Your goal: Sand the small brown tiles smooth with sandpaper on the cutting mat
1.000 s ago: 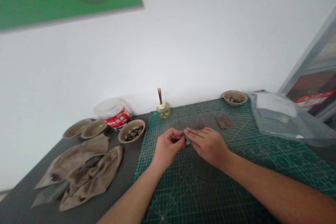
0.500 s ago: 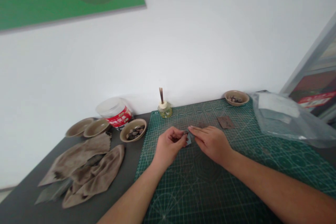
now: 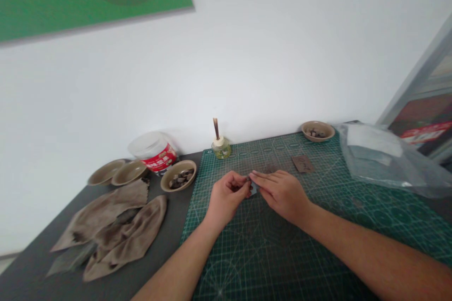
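Note:
Over the green cutting mat (image 3: pixel 243 249), my left hand (image 3: pixel 226 197) is closed in a pinch on a small dark stone (image 3: pixel 248 179), mostly covered by the fingers. My right hand (image 3: pixel 284 195) comes in from the right, its fingers together and their tips against the stone. A small grey-blue sheet (image 3: pixel 254 189) shows between the two hands by the right thumb; it seems held in the right hand, though most of it is hidden. Beyond the right hand lies a brown paper square (image 3: pixel 302 164) with handwriting on it.
Left of the mat are a bowl of small stones (image 3: pixel 181 178), two more bowls (image 3: pixel 106 173), a red-labelled plastic tub (image 3: pixel 155 150) and crumpled brown cloths (image 3: pixel 130 240). A reed diffuser (image 3: pixel 221 147), another stone bowl (image 3: pixel 318 131) and a clear plastic bag (image 3: pixel 381 160) stand farther back.
My right fingertips have shifted slightly left, over the stone in my left hand. My left hand stays almost where it was, still pinching.

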A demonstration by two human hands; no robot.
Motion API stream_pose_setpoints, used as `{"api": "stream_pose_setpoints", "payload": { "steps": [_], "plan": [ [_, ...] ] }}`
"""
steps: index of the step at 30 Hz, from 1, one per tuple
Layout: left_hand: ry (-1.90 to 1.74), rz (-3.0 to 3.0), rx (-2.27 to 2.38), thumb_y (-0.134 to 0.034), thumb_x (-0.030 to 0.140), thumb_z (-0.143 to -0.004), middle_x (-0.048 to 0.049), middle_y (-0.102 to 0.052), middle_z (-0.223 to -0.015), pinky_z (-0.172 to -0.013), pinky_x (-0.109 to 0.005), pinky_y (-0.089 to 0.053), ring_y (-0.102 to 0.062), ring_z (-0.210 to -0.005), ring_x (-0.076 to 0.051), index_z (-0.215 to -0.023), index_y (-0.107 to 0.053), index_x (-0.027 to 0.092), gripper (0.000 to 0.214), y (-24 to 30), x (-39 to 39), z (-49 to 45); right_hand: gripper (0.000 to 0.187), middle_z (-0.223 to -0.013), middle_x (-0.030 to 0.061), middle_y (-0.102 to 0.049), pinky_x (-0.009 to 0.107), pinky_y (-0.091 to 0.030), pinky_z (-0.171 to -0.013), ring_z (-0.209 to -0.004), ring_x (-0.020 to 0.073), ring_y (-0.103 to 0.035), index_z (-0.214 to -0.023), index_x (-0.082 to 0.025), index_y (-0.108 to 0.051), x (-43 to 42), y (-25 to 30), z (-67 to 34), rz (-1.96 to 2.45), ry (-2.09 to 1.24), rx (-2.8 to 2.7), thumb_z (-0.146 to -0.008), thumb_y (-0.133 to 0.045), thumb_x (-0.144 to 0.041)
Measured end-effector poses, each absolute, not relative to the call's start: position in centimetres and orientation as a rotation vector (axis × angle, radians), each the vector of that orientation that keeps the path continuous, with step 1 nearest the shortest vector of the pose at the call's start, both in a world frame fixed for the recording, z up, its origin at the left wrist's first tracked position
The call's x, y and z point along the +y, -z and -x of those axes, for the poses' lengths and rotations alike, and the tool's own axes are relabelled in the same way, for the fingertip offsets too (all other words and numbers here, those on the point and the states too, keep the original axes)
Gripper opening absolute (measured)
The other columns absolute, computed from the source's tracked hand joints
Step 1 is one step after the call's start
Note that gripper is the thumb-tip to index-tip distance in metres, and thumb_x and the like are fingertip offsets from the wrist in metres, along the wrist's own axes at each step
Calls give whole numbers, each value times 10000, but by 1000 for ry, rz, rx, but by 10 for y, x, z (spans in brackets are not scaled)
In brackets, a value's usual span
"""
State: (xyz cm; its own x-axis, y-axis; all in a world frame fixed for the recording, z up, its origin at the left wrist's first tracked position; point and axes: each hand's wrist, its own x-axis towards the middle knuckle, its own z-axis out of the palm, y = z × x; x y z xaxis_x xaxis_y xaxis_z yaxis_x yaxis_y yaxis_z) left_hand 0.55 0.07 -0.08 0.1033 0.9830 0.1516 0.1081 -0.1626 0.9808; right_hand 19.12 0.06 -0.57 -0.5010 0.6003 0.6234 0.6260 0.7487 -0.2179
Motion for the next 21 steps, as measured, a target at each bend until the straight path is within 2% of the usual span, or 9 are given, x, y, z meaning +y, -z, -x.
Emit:
{"api": "stream_pose_setpoints", "payload": {
  "steps": [6, 11, 15, 21],
  "plan": [
    [-1219, -1437, 1128, -712, 237, -758, 20, -639, -599, -561, -215, -473, -593, -548, -108, -736, -566, 166, 164, -3, -2, -8, 360, -1235, 79, -663, 339, -487, -835, -937, 183, -688, -1261, -191, -608, 3, 6, -193, 912, 41, -2245, -919, -498, -166],
    [-1266, -1365, 1082, -716, 250, -763, 21, -632, -614, -579, -237, -492, -616, -570, -124, -766, -527, 176, 203, -2, 0, -7, 363, -1058, 50, -741, 318, -497, -751, -823, 191, -690, -1243, -215, -625, 8, 7, -195, 1137, -44, -2140, -895, -534, -172],
    [-1258, -1342, 1034, -721, 238, -751, 43, -605, -602, -585, -246, -490, -607, -560, -124, -802, -508, 186, 225, -1, 1, -9, 374, -977, 33, -755, 305, -495, -731, -758, 184, -680, -1269, -228, -608, 3, 8, -192, 1134, -110, -2090, -908, -520, -186],
    [-1218, -1481, 1096, -710, 209, -738, 48, -555, -634, -576, -209, -427, -534, -583, -93, -750, -510, 180, 202, 2, 3, -7, 382, -1115, 53, -721, 296, -507, -797, -836, 174, -685, -1279, -204, -599, -2, 9, -186, 999, -177, -2127, -910, -501, -177]
  ]
}}
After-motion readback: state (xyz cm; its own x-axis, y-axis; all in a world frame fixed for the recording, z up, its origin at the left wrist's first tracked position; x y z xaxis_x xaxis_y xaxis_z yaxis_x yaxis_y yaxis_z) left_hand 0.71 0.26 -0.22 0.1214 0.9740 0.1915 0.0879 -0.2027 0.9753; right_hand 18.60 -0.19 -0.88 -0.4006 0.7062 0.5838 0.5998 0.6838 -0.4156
